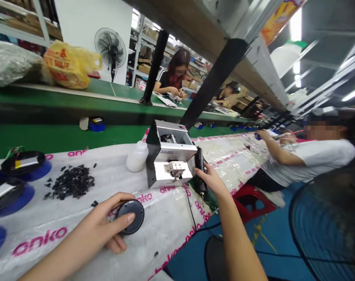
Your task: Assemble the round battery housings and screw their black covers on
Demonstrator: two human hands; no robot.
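Note:
My left hand (114, 222) is closed around a round black housing (132, 216), the thumb lying across its flat face. It is held above the plastic-covered bench, tilted toward me. My right hand (211, 179) has its fingers wrapped on a black electric screwdriver (200, 162), which points bit-down along the right side of a metal screw feeder (175, 150). Part of that grip is hidden behind the tool. Left of the feeder stands a white plastic bottle (137, 157). A heap of small black parts (73, 182) lies beyond my left hand.
Blue-and-black round units (25, 166) with silver battery packs sit at the left edge. A green conveyor belt (60, 136) runs behind the bench. Black posts (215, 84) rise past the feeder. A co-worker (306, 156) sits at right, near a large fan (326, 226). A cable (190, 207) hangs over the bench edge.

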